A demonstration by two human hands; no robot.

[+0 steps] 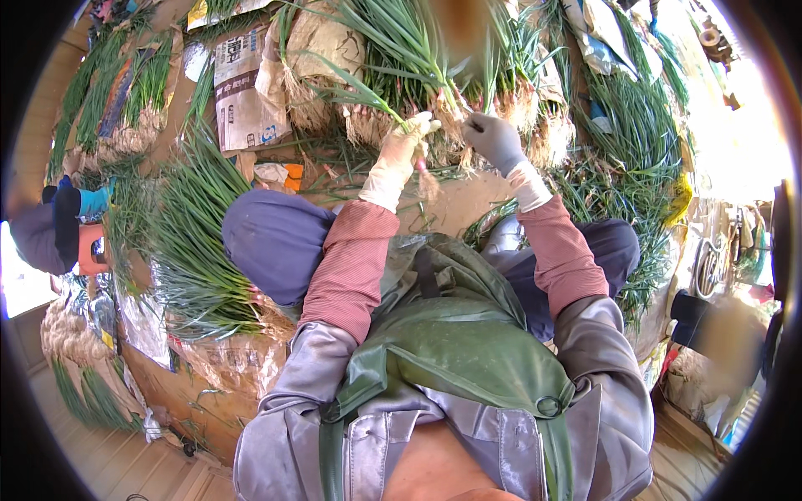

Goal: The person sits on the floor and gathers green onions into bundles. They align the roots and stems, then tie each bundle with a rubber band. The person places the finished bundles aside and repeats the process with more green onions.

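Note:
My left hand (pixel 408 141), in a pale glove, is closed around the base of a green onion plant (pixel 369 100); its leaves reach up and left, its roots hang below the hand. My right hand (pixel 494 139), in a grey glove, is beside the roots of the upright onion bunches, fingers curled; whether it grips anything cannot be made out. Before both hands stands a dense row of green onions (pixel 401 37) with reddish bases and pale, tangled roots (pixel 523 106). A blurred brown shape hides part of the row at the top.
A large heap of green onions (pixel 200 238) lies beside my left knee. More leaves (pixel 645 125) are piled at the right. A printed sack (pixel 247 94) lies at the upper left. Other people, partly visible, are at the left edge (pixel 47 232) and right edge (pixel 689 319).

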